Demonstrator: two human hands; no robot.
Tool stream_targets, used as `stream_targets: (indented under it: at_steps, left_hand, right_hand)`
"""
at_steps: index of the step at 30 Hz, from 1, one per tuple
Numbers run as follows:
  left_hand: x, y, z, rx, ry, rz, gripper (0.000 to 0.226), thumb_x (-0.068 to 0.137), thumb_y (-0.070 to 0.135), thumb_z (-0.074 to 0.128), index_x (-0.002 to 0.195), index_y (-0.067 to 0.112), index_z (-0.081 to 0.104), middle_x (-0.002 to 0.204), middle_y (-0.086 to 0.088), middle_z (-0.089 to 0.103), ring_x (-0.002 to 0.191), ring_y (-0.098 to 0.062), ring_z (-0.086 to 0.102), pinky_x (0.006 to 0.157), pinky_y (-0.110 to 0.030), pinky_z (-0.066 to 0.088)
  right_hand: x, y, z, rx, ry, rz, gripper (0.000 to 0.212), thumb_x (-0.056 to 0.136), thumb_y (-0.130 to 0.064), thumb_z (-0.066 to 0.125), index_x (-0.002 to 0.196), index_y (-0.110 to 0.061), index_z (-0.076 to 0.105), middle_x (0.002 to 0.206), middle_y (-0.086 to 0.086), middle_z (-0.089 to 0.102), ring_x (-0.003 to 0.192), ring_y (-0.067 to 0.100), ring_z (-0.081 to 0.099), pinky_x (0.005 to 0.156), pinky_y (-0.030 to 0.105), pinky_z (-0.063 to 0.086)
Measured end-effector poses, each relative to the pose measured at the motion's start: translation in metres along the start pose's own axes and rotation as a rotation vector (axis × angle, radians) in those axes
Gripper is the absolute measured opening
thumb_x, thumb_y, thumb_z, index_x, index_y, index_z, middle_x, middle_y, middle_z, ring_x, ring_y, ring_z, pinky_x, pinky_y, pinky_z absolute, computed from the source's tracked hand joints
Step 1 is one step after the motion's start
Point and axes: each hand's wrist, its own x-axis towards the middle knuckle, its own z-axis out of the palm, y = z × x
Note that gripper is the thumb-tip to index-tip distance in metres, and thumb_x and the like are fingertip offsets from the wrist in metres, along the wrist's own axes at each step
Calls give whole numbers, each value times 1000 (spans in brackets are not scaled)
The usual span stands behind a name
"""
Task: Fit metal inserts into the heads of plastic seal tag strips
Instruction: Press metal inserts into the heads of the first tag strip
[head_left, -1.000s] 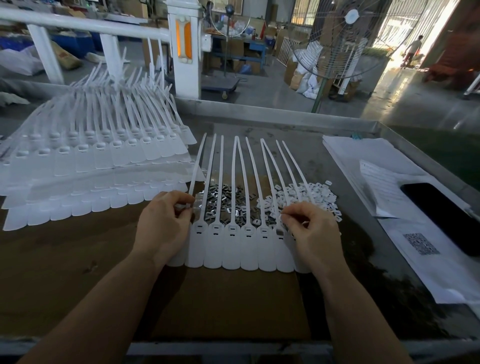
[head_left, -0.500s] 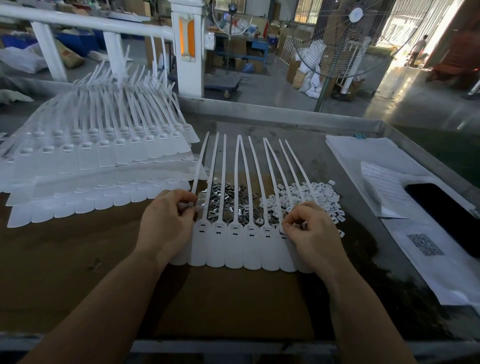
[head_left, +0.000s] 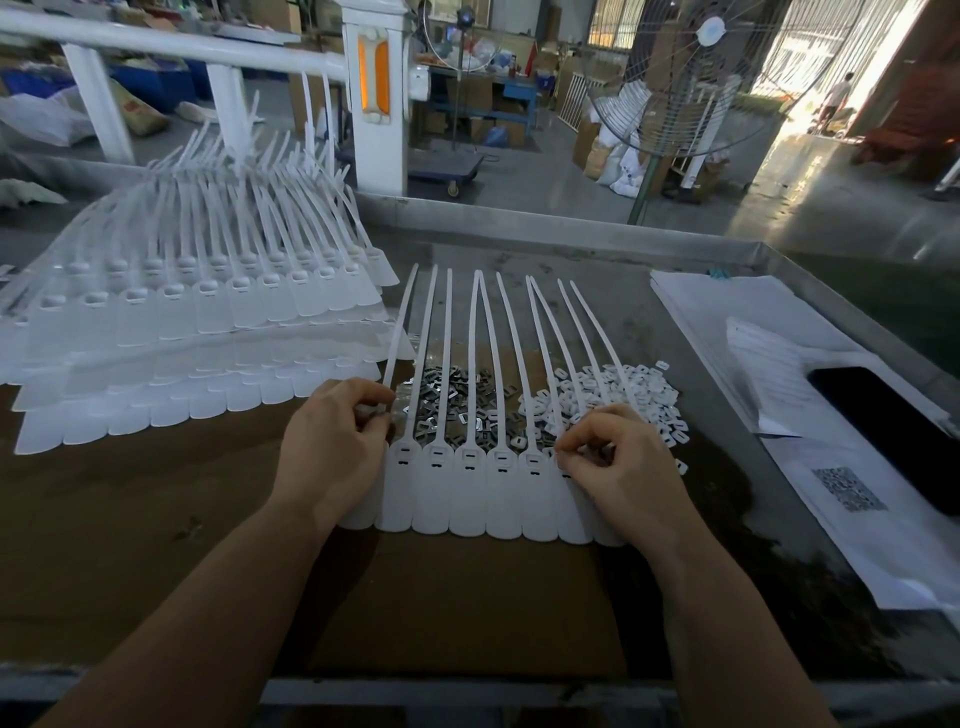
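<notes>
Both hands, left hand (head_left: 332, 441) and right hand (head_left: 618, 457), pinch the tag strips (head_left: 467, 488) at opposite ends, possibly holding inserts (head_left: 447, 395) too.

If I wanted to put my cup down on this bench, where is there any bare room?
The brown board is bare near the front edge, below the stacked strips and left of the left hand. Crowded: behind the row of seal tags lie metal inserts and white caps; papers and a phone fill the right.
</notes>
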Motion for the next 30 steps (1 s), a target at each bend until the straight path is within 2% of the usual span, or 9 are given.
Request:
stream_targets:
  at_steps: [6, 10, 14, 17, 20, 22, 26, 30]
  left_hand:
    - [0, 1, -1, 5, 2, 5, 21, 89, 12, 59, 108, 18, 65, 105, 1, 59, 89, -10, 51, 77, -22, 39]
    - [0, 2, -1, 0, -5, 0, 22, 88, 12, 59, 108, 18, 65, 108, -1, 60, 91, -12, 52, 78, -23, 40]
    - [0, 1, -1, 3, -9, -7, 22, 88, 12, 60, 109, 18, 65, 108, -2, 60, 91, -12, 51, 79, -24, 40]
    - [0, 1, -1, 2, -10, -6, 22, 88, 12, 60, 108, 18, 65, 108, -1, 59, 90, -12, 51, 78, -24, 40]
    - [0, 1, -2, 3, -8, 0, 21, 88, 11, 60, 107, 17, 65, 107, -2, 59, 90, -12, 51, 77, -24, 39]
    - [0, 1, -1, 3, -6, 1, 21, 88, 12, 60, 107, 17, 65, 107, -2, 59, 90, -12, 51, 77, -23, 39]
    - [0, 1, -1, 0, -7, -2, 21, 88, 11, 59, 107, 18, 65, 105, -1, 59, 89, -12, 51, 77, -23, 40]
    - [0, 0, -1, 0, -8, 2, 22, 88, 11, 60, 108, 17, 65, 108, -2, 59, 90, -12, 51, 77, -23, 40]
  right_hand:
    - [2, -7, -4, 28, -57, 123, 19, 78, -12, 71, 75, -28, 61, 86, -10, 48, 79, 7, 47, 64, 16, 36]
    - [7, -14, -9, 139, -121, 258, 22, 76, -7, 72, 78, -26, 62, 78, -5, 52, 69, 5, 49, 52, 11, 38]
    - [14, -17, -10, 162, -142, 322, 26, 71, -4, 75, 80, -24, 62, 86, -5, 55, 77, 5, 50, 58, 16, 37]
    - [13, -15, -10, 157, -129, 314, 24, 71, -5, 76, 81, -22, 62, 88, -3, 55, 79, 6, 51, 58, 16, 37]
    - [8, -10, -9, 208, -112, 278, 21, 74, -6, 73, 83, -22, 63, 81, -2, 57, 73, 8, 53, 50, 10, 41]
    - [7, -8, -7, 215, -63, 253, 16, 80, -9, 69, 84, -24, 64, 78, -4, 59, 71, 6, 55, 50, 5, 40]
    - [10, -3, 0, 183, 74, 235, 19, 85, -8, 63, 83, -27, 62, 79, -6, 64, 71, 4, 60, 54, 10, 42]
    - [15, 0, 3, 71, 112, 200, 15, 88, -6, 58, 91, -20, 64, 86, -1, 64, 74, 6, 60, 60, 14, 44]
